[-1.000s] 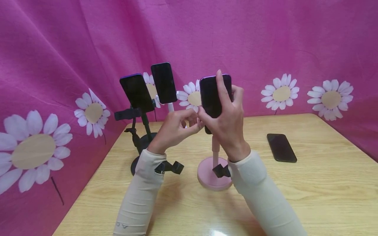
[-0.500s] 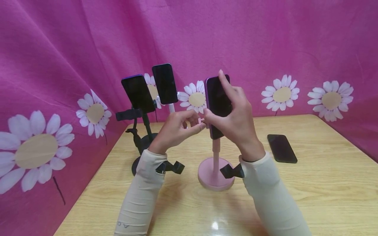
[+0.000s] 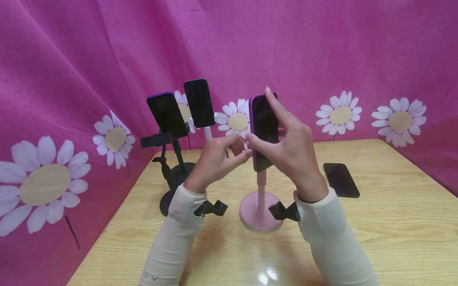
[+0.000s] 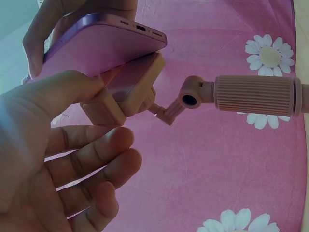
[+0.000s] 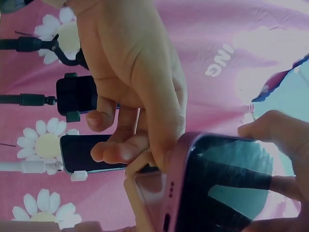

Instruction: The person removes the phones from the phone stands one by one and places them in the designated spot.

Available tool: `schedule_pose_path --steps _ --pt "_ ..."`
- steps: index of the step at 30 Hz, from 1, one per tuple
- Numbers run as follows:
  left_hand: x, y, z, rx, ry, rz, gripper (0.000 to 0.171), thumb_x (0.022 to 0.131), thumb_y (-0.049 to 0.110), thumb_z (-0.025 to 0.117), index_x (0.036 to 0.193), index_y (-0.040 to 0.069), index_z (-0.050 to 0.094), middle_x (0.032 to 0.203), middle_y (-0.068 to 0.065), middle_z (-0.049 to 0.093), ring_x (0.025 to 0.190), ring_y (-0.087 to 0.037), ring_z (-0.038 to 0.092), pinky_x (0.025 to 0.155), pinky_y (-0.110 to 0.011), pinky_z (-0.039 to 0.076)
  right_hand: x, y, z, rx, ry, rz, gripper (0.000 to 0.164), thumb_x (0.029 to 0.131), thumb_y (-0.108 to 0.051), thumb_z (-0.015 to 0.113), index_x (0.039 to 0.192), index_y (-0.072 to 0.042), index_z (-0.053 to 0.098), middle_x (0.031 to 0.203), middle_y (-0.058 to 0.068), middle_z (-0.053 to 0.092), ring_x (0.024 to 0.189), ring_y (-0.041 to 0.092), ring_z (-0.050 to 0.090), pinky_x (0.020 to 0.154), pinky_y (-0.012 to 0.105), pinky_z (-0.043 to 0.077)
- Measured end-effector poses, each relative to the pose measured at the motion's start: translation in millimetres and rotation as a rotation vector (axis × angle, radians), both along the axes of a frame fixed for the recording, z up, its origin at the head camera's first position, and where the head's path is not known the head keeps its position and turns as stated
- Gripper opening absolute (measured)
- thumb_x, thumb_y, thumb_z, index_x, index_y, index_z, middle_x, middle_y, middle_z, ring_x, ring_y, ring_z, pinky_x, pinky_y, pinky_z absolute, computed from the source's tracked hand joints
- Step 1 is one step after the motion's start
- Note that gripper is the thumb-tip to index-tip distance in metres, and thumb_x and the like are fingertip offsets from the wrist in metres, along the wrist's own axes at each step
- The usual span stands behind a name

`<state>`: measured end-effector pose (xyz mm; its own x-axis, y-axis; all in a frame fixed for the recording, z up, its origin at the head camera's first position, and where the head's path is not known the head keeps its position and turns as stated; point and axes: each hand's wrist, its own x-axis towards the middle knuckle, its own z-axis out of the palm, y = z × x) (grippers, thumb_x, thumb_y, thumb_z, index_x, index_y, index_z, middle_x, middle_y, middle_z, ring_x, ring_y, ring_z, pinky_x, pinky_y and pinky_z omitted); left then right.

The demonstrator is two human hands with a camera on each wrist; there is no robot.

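My right hand (image 3: 297, 153) holds a purple-edged smartphone (image 3: 260, 115), its thumb at the left edge and a finger reaching the top. Behind the phone is the holder of a pink phone stand (image 3: 260, 198). My left hand (image 3: 218, 159) pinches the holder's side clip (image 4: 102, 107) between thumb and index finger, the other fingers loosely bent beside it. In the left wrist view the phone (image 4: 106, 46) is tilted against the holder's plate (image 4: 137, 84), with a gap opening toward its lower end. A ribbed pole (image 4: 256, 94) leads down from the hinged joint.
At the left, a black stand bears one phone (image 3: 167, 113) and a white stand another phone (image 3: 199, 103). A second black stand has a bare holder (image 3: 156, 140). One more phone (image 3: 341, 180) lies flat on the wooden table (image 3: 386, 222). A flowered pink curtain (image 3: 304, 47) hangs behind.
My right hand has moved right and turned the phone, so its purple left edge now shows. My left hand has shifted slightly right with the clip.
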<state>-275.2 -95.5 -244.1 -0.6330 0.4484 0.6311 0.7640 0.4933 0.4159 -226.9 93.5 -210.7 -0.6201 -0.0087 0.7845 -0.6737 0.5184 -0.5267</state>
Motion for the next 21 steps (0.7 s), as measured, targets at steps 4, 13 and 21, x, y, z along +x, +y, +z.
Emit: schedule_pose_path --steps 4,13,21 --pt "0.9 0.0 0.0 -0.004 -0.013 0.003 0.016 0.087 0.026 0.073 0.094 0.013 0.066 0.08 0.006 0.066 0.073 -0.006 0.06 0.067 -0.032 0.053 2.4 -2.8 -0.8 0.022 -0.001 0.014 0.087 0.075 -0.03 0.084 0.146 -0.042 0.035 0.114 0.01 0.062 0.087 0.025 0.063 0.069 0.041 0.057" --pt "1.8 -0.6 0.2 -0.006 -0.021 0.011 0.014 0.087 0.022 0.073 0.094 0.013 0.065 0.08 0.006 0.067 0.074 -0.006 0.061 0.067 -0.028 0.051 3.5 -6.2 -0.5 -0.016 0.009 0.059 0.086 0.075 -0.028 0.084 0.146 -0.04 0.037 0.107 0.01 0.057 0.098 0.023 0.067 0.079 0.037 0.056" --pt "3.9 1.1 1.6 0.006 -0.07 0.001 0.021 0.087 0.033 0.072 0.093 0.015 0.066 0.077 0.008 0.065 0.072 -0.009 0.059 0.061 -0.029 0.051 12.0 8.5 11.6 -0.192 0.037 0.104 0.084 0.076 -0.014 0.083 0.145 -0.037 0.041 0.117 0.01 0.057 0.109 0.02 0.061 0.089 0.034 0.052"
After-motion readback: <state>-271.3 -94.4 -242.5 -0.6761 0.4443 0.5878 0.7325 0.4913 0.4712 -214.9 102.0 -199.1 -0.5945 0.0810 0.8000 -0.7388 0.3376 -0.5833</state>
